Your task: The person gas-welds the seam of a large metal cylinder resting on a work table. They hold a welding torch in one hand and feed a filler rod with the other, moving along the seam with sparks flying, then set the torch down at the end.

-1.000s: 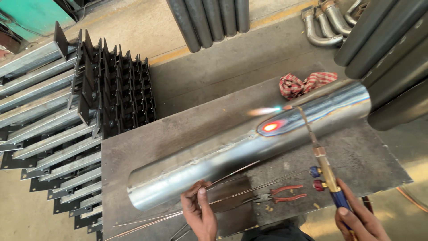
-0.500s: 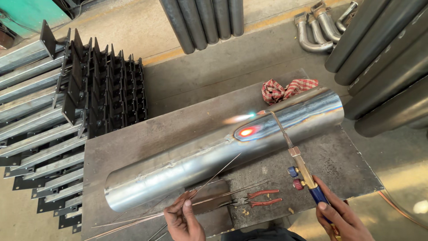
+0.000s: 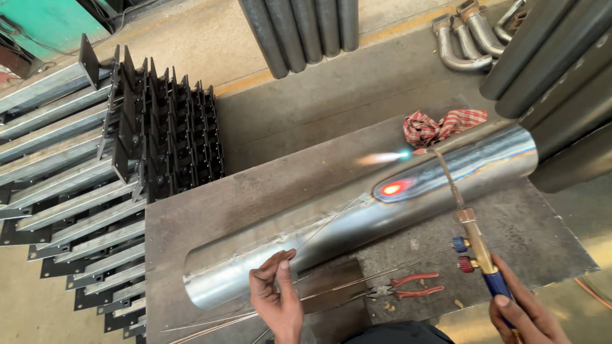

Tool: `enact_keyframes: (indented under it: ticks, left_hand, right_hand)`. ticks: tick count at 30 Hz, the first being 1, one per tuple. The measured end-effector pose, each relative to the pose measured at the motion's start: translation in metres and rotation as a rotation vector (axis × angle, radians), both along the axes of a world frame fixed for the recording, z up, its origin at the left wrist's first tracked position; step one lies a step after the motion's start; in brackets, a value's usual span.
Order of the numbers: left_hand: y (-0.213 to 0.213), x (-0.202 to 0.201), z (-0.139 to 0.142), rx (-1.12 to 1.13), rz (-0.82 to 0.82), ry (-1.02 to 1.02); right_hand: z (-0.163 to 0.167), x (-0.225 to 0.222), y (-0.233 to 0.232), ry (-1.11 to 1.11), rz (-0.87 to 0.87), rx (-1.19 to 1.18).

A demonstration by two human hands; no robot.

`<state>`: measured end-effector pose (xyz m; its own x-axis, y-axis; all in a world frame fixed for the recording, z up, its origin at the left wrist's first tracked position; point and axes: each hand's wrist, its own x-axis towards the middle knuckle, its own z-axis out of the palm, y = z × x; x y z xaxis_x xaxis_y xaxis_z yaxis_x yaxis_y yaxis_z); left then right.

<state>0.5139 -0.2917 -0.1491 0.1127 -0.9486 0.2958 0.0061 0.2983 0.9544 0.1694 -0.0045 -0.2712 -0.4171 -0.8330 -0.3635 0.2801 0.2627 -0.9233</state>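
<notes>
**A:** Status?

**B:** Mid-braze on the seam of the steel pipe (image 3: 331,223), which lies across the steel plate table (image 3: 255,191). My right hand (image 3: 526,315) is clenched round the blue handle of the gas torch (image 3: 475,245); the flame (image 3: 382,157) blows off to the left, just above the pipe. There's a glowing orange spot (image 3: 393,188) on the seam, with blue heat tint around it.

**A:** Filler?

**B:** My left hand (image 3: 277,299) pinches a thin filler rod (image 3: 325,223) between thumb and fingers. The rod runs up along the pipe toward the hot spot; I can't tell if its tip touches the metal. Spare rods (image 3: 210,323) lie on the plate by my wrist, red-handled pliers (image 3: 411,288) beside them.

**A:** Next move?

**B:** My read: the flame sits off the spot, so it wants bringing onto the seam, then feeding the rod tip into the glow while it's hot. Needs a steady rod angle and no lingering, or the thin wall may burn through.

**A:** Hazards?

**B:** Checked rag (image 3: 440,126) lies just behind the pipe, near the flame.
</notes>
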Motion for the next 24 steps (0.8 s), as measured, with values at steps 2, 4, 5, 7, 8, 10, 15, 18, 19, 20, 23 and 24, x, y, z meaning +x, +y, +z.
enact_keyframes:
  ticks: [2, 4, 5, 7, 8, 10, 15, 18, 19, 20, 23, 24]
  left_hand:
    - [-0.007, 0.006, -0.002, -0.048, -0.008, -0.049]
    - [-0.012, 0.010, -0.003, -0.044, -0.009, -0.058]
    - [-0.013, 0.013, -0.004, -0.011, -0.007, -0.044]
    - [-0.017, 0.016, -0.004, 0.004, -0.013, -0.040]
    - [-0.018, 0.018, -0.003, -0.013, -0.019, -0.050]
    - [-0.019, 0.020, -0.003, -0.029, -0.039, -0.056]
    - [-0.017, 0.011, -0.007, -0.089, -0.120, -0.073]
    - [-0.014, 0.001, -0.011, 0.027, -0.113, -0.102]
    - [-0.014, -0.002, -0.012, 0.008, -0.119, -0.129]
    - [-0.013, -0.006, -0.012, -0.012, -0.125, -0.155]
    - [-0.011, -0.016, -0.012, -0.042, -0.166, -0.133]
    - [-0.011, -0.019, -0.011, -0.053, -0.180, -0.106]
  right_hand:
    - [-0.007, 0.006, 0.001, 0.092, 0.016, -0.052]
    - [-0.013, 0.013, 0.000, 0.123, -0.021, 0.006]
    - [-0.016, 0.017, 0.001, 0.137, -0.038, 0.038]
    - [-0.019, 0.020, -0.001, 0.147, -0.029, 0.021]
    - [-0.018, 0.020, -0.001, 0.152, -0.024, 0.014]
    - [-0.010, 0.020, -0.001, 0.151, -0.026, 0.079]
    - [0.034, 0.036, -0.009, 0.037, -0.079, 0.152]
    - [0.068, 0.044, -0.017, 0.092, -0.105, 0.351]
    - [0.077, 0.044, -0.021, 0.092, -0.096, 0.393]
    - [0.086, 0.044, -0.025, 0.093, -0.087, 0.436]
    - [0.103, 0.044, -0.032, 0.118, -0.038, 0.353]
    - [0.106, 0.045, -0.034, 0.127, -0.039, 0.364]
